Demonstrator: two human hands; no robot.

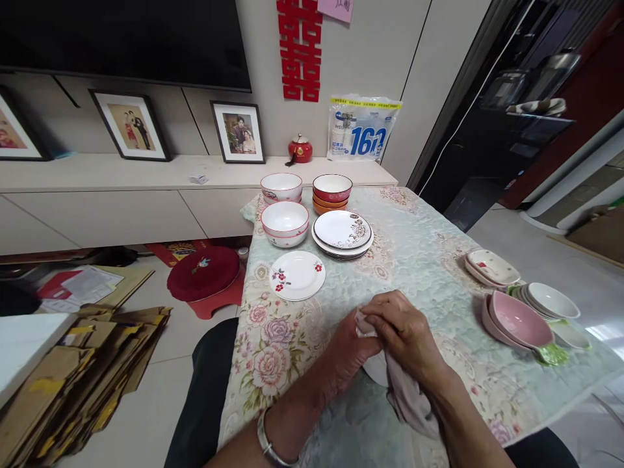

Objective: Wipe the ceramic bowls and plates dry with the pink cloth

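My left hand [353, 348] and my right hand [402, 331] are pressed together above the near part of the table. A pale pinkish-grey cloth [412, 400] is bunched between them, and its loose end hangs below my right hand. Both hands are closed around the cloth, with several fingertips hidden. Part of a smooth white dish [376, 368] shows just beneath my hands; most of it is covered, so I cannot tell its full shape. Beyond my left hand, a white plate with red flowers [297, 276] lies flat on the tablecloth.
Farther back stand stacked plates [342, 231], white bowls [285, 224] and red and orange bowls [332, 193]. To the right sit pink leaf-shaped bowls [519, 320], white bowls [553, 300] and squarish dishes [492, 268]. A red stool [205, 276] and flattened cardboard [82, 377] are on the left floor.
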